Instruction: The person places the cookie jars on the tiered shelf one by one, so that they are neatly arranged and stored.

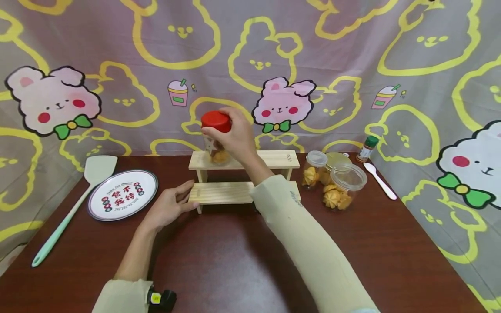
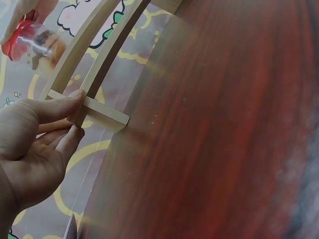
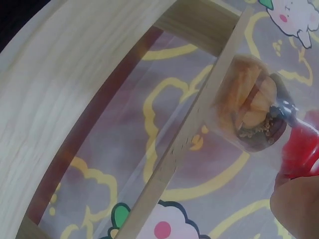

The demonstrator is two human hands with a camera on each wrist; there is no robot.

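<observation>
My right hand (image 1: 236, 134) grips the red lid (image 1: 216, 121) of a clear jar at the left part of the wooden rack's upper shelf (image 1: 274, 159). In the right wrist view the jar (image 3: 251, 104) shows cookies inside, its base against the shelf; whether it bears its weight there I cannot tell. My left hand (image 1: 168, 207) pinches the left end of the lower shelf (image 1: 223, 193); in the left wrist view the thumb and fingers of the left hand (image 2: 40, 144) hold the rack's end (image 2: 107, 115).
Right of the rack stand clear cookie jars (image 1: 310, 176), a larger one (image 1: 337, 196), a gold-lidded jar (image 1: 338, 161), a green-capped bottle (image 1: 366, 148) and a white spoon (image 1: 380, 181). At the left lie a plate (image 1: 123, 195) and a spatula (image 1: 64, 222). A patterned curtain (image 1: 336, 56) hangs behind.
</observation>
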